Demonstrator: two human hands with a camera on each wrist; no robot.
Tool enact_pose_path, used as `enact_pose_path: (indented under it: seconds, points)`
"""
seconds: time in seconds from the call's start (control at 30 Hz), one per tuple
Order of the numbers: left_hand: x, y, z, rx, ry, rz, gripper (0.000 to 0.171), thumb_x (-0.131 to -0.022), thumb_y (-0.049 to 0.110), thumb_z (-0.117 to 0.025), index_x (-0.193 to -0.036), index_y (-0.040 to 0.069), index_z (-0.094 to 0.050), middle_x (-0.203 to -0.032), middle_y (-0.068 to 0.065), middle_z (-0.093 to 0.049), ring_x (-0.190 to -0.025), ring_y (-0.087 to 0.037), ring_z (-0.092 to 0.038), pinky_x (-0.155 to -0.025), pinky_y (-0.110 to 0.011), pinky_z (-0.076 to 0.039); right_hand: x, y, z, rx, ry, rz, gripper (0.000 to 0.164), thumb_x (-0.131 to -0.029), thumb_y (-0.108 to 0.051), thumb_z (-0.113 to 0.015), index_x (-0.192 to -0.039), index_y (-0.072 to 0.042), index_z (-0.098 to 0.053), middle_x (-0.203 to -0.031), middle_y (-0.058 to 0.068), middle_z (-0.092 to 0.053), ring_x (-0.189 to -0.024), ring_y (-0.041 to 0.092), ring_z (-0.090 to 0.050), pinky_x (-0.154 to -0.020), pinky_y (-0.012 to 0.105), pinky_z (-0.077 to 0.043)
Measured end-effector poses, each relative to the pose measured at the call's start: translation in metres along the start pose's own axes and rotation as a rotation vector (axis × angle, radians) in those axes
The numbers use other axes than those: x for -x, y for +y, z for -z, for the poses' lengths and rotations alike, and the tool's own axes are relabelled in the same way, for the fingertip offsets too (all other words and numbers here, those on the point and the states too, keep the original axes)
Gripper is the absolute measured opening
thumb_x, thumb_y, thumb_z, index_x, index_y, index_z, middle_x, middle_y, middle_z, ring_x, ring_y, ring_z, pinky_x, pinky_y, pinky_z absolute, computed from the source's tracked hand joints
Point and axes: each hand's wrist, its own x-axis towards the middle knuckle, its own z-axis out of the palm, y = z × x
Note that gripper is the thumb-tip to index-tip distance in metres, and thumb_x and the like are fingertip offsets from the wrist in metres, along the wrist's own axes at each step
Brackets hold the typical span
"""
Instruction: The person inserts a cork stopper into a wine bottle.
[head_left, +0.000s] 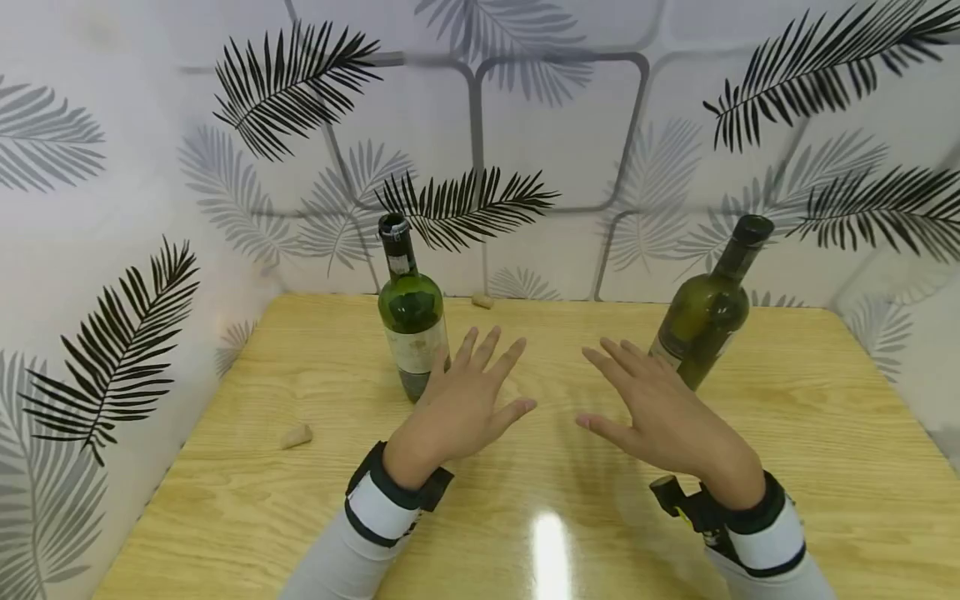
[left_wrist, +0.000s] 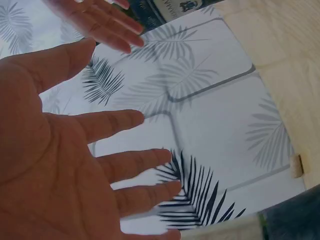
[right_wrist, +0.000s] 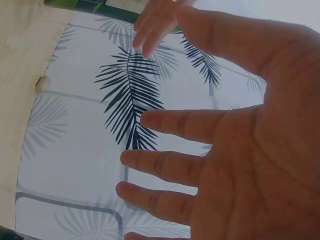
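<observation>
My left hand, fingers straight and spread, is held over the table and overlaps the lower right of a green wine bottle. That bottle stands upright with a pale label and an uncorked-looking dark neck. On the other side my right hand is likewise spread, its fingertips pointing to the far left. Behind it a second, darker olive wine bottle stands, its base partly hidden by the hand. Both wrist views show a bare palm with nothing in it: the left palm and the right palm.
On the wooden table a cork lies at the left. Another cork lies at the back edge, near the wall with its leaf pattern. A bright light reflection shows at the table's near middle.
</observation>
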Motion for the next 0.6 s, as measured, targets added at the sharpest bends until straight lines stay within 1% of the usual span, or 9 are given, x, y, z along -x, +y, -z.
enact_pose_path:
  seconds: [0.1,0.17,0.23,0.3,0.37,0.43,0.47,0.53,0.6]
  points:
    - [0.008,-0.008,0.015,0.046,0.158,-0.041,0.068,-0.097,0.053,-0.047,-0.153,0.017,-0.032,-0.154,-0.012,-0.033,-0.139,-0.033,-0.032,-0.111,-0.058,-0.026,-0.01,0.0,-0.003,-0.022,0.105,0.057,0.08,-0.091,-0.04,-0.065,-0.151,-0.001,-0.029,-0.152,0.027,-0.026,-0.136,0.048,-0.027,-0.102,0.068,-0.028]
    - [0.013,-0.014,0.027,0.098,0.326,-0.072,0.06,-0.097,0.044,-0.054,-0.145,0.01,-0.044,-0.142,-0.013,-0.049,-0.126,-0.03,-0.049,-0.103,-0.05,-0.041,-0.019,0.0,-0.006,-0.058,0.207,0.091,0.088,-0.087,-0.034,-0.07,-0.153,-0.001,-0.022,-0.155,0.025,-0.02,-0.139,0.045,-0.022,-0.104,0.066,-0.028]
    - [0.019,-0.023,0.038,0.17,0.519,-0.084,0.047,-0.095,0.033,-0.06,-0.132,0.004,-0.055,-0.124,-0.012,-0.059,-0.108,-0.025,-0.059,-0.087,-0.042,-0.052,-0.03,-0.002,-0.009,-0.121,0.287,0.109,0.096,-0.085,-0.029,-0.072,-0.155,-0.004,-0.012,-0.159,0.019,-0.011,-0.143,0.04,-0.014,-0.107,0.065,-0.025]
    - [0.022,-0.033,0.046,0.237,0.701,-0.075,0.039,-0.092,0.026,-0.064,-0.121,0.0,-0.06,-0.11,-0.013,-0.06,-0.095,-0.024,-0.058,-0.076,-0.038,-0.053,-0.044,-0.007,-0.013,-0.203,0.336,0.118,0.102,-0.085,-0.027,-0.074,-0.156,-0.007,-0.004,-0.161,0.013,-0.003,-0.146,0.034,-0.007,-0.11,0.063,-0.021]
    - [0.021,-0.048,0.05,0.294,0.834,-0.041,0.042,-0.089,0.023,-0.066,-0.121,-0.003,-0.058,-0.107,-0.016,-0.056,-0.095,-0.026,-0.054,-0.077,-0.039,-0.05,-0.06,-0.013,-0.018,-0.312,0.354,0.118,0.106,-0.084,-0.023,-0.074,-0.156,-0.008,0.002,-0.161,0.01,0.003,-0.147,0.029,-0.001,-0.113,0.06,-0.016]
    - [0.016,-0.066,0.048,0.342,0.891,0.004,0.055,-0.088,0.025,-0.067,-0.132,-0.004,-0.05,-0.119,-0.021,-0.05,-0.107,-0.03,-0.049,-0.087,-0.045,-0.046,-0.08,-0.02,-0.027,-0.433,0.354,0.099,0.108,-0.084,-0.021,-0.074,-0.156,-0.009,0.006,-0.161,0.008,0.007,-0.147,0.027,0.002,-0.115,0.058,-0.012]
    - [0.014,-0.075,0.046,0.378,0.886,0.032,0.064,-0.088,0.026,-0.067,-0.139,-0.002,-0.043,-0.127,-0.022,-0.046,-0.115,-0.032,-0.046,-0.093,-0.048,-0.043,-0.091,-0.025,-0.032,-0.488,0.354,0.089,0.109,-0.084,-0.022,-0.075,-0.156,-0.009,0.007,-0.161,0.009,0.007,-0.147,0.027,0.002,-0.115,0.058,-0.01]
    - [0.009,-0.094,0.039,0.475,0.815,0.093,0.08,-0.089,0.031,-0.067,-0.152,0.005,-0.024,-0.144,-0.021,-0.033,-0.13,-0.034,-0.036,-0.103,-0.055,-0.035,-0.113,-0.037,-0.046,-0.592,0.346,0.076,0.112,-0.084,-0.023,-0.075,-0.156,-0.014,0.01,-0.161,0.007,0.009,-0.147,0.026,0.003,-0.115,0.058,-0.009]
    - [0.005,-0.108,0.031,0.603,0.702,0.139,0.091,-0.09,0.034,-0.066,-0.157,0.013,-0.008,-0.155,-0.019,-0.019,-0.139,-0.036,-0.026,-0.109,-0.059,-0.028,-0.132,-0.051,-0.062,-0.673,0.311,0.06,0.115,-0.083,-0.027,-0.076,-0.155,-0.021,0.014,-0.161,0.002,0.011,-0.147,0.025,0.002,-0.114,0.058,-0.011]
